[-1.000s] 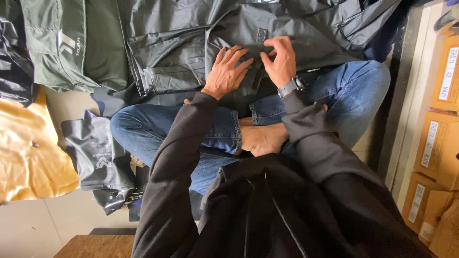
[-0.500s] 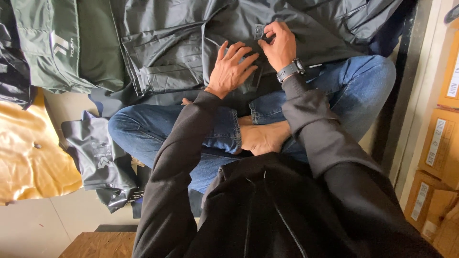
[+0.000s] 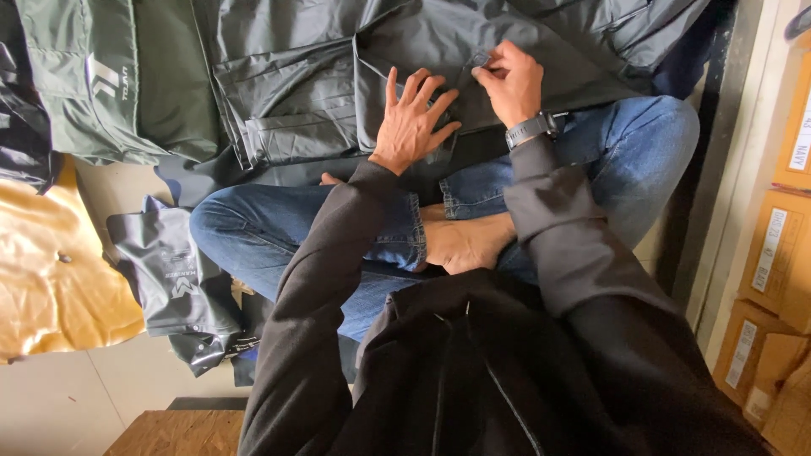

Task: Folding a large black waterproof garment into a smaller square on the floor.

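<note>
A dark grey jacket (image 3: 439, 51) of smooth, slightly shiny fabric lies spread across the person's crossed legs and the floor beyond them. It is creased and partly folded, one panel doubled over with a straight stitched edge running down its left side. A small fold near its upper middle is pinched up.

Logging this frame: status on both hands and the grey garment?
Left hand flat, fingers spread, pressing the grey garment. Right hand pinching a fold of it near the top edge. Garment draped over crossed legs; nothing blocking either hand.
</note>
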